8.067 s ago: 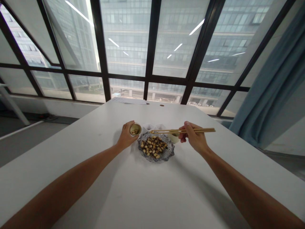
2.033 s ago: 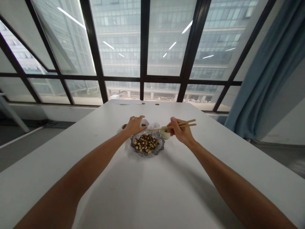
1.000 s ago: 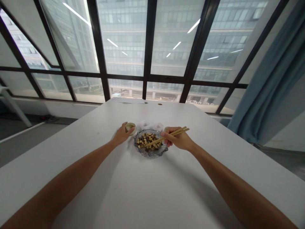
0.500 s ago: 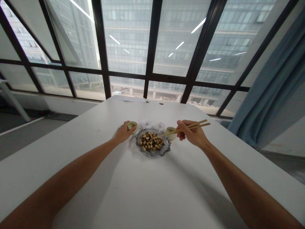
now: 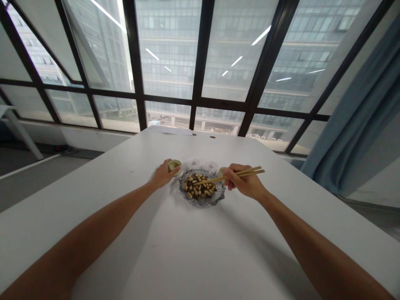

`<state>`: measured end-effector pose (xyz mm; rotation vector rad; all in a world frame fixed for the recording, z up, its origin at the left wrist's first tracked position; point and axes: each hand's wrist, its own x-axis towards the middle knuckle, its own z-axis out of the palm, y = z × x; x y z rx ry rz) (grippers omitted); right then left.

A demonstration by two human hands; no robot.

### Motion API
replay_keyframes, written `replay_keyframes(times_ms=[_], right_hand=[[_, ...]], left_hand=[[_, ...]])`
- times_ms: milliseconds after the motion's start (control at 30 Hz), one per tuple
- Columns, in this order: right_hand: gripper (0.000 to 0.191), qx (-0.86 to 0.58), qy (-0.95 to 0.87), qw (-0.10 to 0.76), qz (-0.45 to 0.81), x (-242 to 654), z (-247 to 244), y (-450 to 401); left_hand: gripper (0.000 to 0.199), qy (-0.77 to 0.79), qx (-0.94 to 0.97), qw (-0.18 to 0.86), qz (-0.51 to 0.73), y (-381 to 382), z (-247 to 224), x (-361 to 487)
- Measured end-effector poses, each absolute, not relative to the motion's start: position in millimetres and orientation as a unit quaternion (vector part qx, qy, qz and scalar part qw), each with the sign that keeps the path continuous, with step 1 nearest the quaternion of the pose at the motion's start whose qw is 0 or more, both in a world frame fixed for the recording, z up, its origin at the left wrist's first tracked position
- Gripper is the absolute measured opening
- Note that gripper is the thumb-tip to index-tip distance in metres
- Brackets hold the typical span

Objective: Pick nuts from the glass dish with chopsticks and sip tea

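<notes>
A scalloped glass bowl [image 5: 203, 203] holds a mix of pale nuts [image 5: 198, 191] and dark seeds. My left hand [image 5: 164, 173] is wrapped round a small greenish cup [image 5: 175, 163] at the bowl's upper left. Wooden chopsticks [image 5: 246, 172] are gripped in my right hand [image 5: 245, 181], to the right of the bowl. Their tips touch or hover just over the nuts; which of the two is too small to tell. A second pale cup [image 5: 220, 171] is partly hidden behind my right fingers.
Two clear white containers [image 5: 192, 163] [image 5: 211, 166] stand behind the bowl on the white table [image 5: 187, 250]. Paper [image 5: 168, 131] and two small round objects lie near the far edge. Windows rise beyond; a blue curtain [image 5: 346, 121] hangs at the right.
My right hand has moved left and slightly down, and the chopstick tips have shifted left over the nuts. My left hand still holds the cup.
</notes>
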<state>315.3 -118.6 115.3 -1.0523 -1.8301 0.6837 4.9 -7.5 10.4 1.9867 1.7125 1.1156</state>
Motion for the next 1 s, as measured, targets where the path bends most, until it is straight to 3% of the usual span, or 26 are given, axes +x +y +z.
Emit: replay_keyframes(times_ms=[167,333,667,1000], right_hand=[[0.058,-0.434,-0.664,0.544,0.273,322,122,-113],[0.062,-0.450,-0.613,0.583,0.285,325,124,-107],[0.061,-0.444,-0.600,0.597,0.293,328,123,-104],[0.061,-0.447,-0.648,0.563,0.251,327,126,-111]], left_hand=[[0.074,0.584,0.693,0.133,0.401,-10,11,5],[0.069,0.514,0.723,0.095,0.452,-10,11,4],[0.066,0.420,0.759,0.032,0.497,-5,4,1],[0.066,0.482,0.710,0.077,0.508,-1,6,2]])
